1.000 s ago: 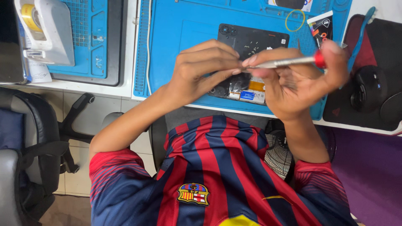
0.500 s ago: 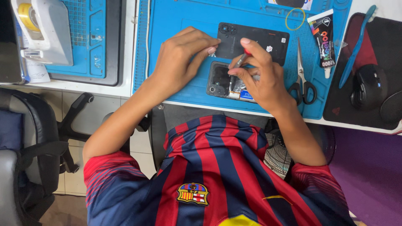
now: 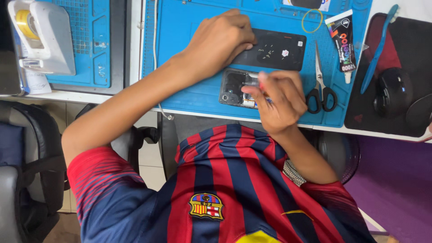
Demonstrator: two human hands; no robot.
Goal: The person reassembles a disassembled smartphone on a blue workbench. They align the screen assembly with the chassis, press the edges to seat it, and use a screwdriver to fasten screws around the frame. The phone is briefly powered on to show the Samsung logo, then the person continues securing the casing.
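Two hands over the opened smartphone [image 3: 238, 87] on the blue mat [image 3: 189, 90]: left hand [image 3: 220, 40] flat, fingers spread, steadying the black back cover [image 3: 276, 49]; right hand [image 3: 279, 96] pinched around a thin screwdriver [image 3: 257, 83]. Light, rigid, fragile innards — best held by the edges.

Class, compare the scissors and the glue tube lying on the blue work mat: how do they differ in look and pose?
The scissors are metal with black loop handles; the glue tube is black with coloured print and a white nozzle. The scissors lie closed, blades pointing to the mat's far edge; the glue tube's nozzle points to the near edge. Both lie flat on the blue work mat, side by side, untouched by either hand.
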